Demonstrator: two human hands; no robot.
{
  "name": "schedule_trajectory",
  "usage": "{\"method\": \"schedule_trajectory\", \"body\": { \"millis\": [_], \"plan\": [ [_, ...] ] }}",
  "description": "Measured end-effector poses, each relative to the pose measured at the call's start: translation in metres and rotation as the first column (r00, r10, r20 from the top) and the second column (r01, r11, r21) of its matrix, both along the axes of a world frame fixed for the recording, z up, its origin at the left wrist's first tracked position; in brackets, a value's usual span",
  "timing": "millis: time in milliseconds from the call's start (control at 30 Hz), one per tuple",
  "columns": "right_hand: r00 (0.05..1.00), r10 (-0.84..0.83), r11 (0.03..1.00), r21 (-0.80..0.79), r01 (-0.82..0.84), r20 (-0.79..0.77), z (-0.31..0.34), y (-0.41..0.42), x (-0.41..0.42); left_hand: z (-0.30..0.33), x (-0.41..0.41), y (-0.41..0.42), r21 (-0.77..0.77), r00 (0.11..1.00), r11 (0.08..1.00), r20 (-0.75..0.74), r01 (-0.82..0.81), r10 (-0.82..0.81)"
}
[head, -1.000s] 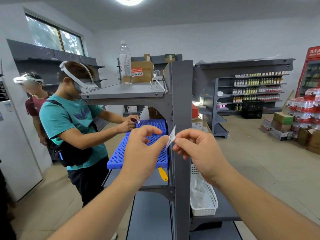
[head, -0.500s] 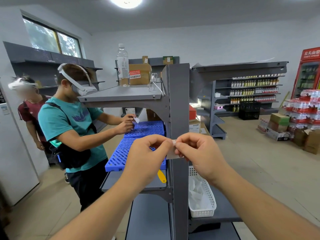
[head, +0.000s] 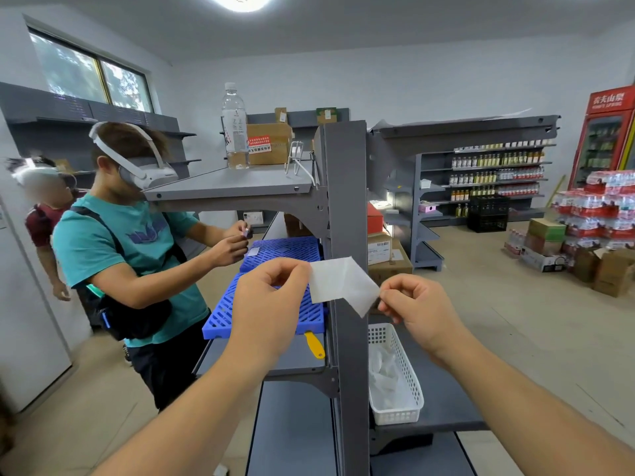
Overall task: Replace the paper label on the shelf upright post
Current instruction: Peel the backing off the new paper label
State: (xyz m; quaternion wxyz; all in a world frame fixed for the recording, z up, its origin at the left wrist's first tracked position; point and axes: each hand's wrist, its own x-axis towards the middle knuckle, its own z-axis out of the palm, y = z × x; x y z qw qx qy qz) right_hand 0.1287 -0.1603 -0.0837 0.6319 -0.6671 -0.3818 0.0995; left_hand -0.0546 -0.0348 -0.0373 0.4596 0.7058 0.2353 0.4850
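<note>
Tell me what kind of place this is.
Most likely a small shop or its stockroom: grey retail shelving, shelves of bottled drinks at the back, stacked packs of bottled water and a red drinks fridge.

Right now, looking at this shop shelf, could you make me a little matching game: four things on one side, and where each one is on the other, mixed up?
Things:
1. paper label
2. water bottle
3. white basket
4. yellow tool

Places:
A. on the lower shelf, right of the upright post
B. standing on the top shelf
C. held between the left hand and the right hand, in front of the post
D. on the shelf left of the post, beside the blue grid panel

Pairs: 1-C, 2-B, 3-A, 4-D
</note>
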Motion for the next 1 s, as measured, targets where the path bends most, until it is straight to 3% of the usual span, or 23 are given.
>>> {"method": "schedule_trajectory", "body": {
  "millis": [200, 367, 633, 1000],
  "plan": [
    [0.983, -0.175, 0.965, -0.188, 0.184, 0.064, -0.035, -0.003, 0.042, -0.001, -0.006, 0.005, -0.008, 1.0, 1.0, -0.016, -0.024, 0.024],
    [0.935, -0.328, 0.842, -0.407, 0.355, 0.136, -0.078, -0.004, 0.073, -0.003, -0.013, 0.008, -0.019, 0.998, 0.998, -0.024, -0.053, 0.053],
    [0.906, -0.132, 0.636, -0.667, 0.389, 0.402, -0.128, 0.021, 0.094, -0.015, -0.032, 0.014, -0.023, 0.987, 0.989, -0.07, -0.148, 0.146],
    [0.913, -0.031, 0.612, -0.715, 0.338, 0.406, -0.162, 0.064, 0.1, -0.027, -0.053, 0.025, -0.033, 0.947, 0.953, -0.119, -0.303, 0.297]
  ]
}}
